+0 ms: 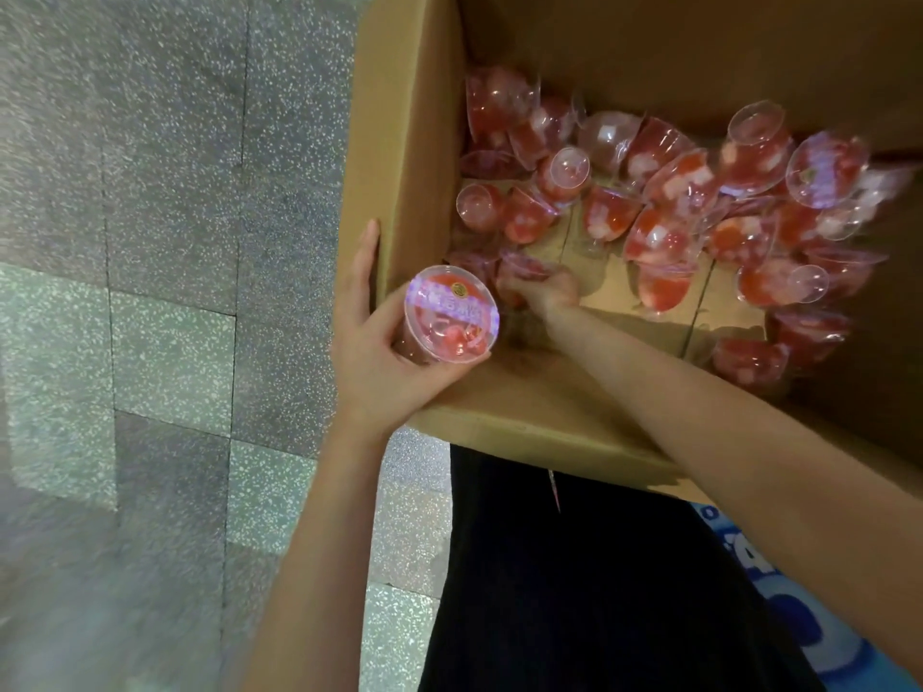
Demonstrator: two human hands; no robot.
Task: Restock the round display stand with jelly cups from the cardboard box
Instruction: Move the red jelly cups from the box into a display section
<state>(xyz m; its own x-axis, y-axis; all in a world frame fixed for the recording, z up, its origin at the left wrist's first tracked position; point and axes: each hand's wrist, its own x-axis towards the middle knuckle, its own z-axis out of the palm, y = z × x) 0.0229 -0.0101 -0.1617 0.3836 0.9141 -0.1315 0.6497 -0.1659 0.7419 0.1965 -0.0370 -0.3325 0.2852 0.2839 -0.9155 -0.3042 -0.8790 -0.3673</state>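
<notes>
Picking step in hand. My left hand grips one jelly cup at the corner of the cardboard box. My right hand, blurred, pinches a second cup inside. Display stand not visible. Next: lift out, carry both over.

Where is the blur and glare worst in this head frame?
Head view: motion blur smears the loose cups at the box's right side and the right hand reaching among them; the cup in the left hand is sharper, though its lid glares purple-white. The cardboard box walls bow from wide-angle distortion; the speckled floor streaks toward the left edge.
</notes>
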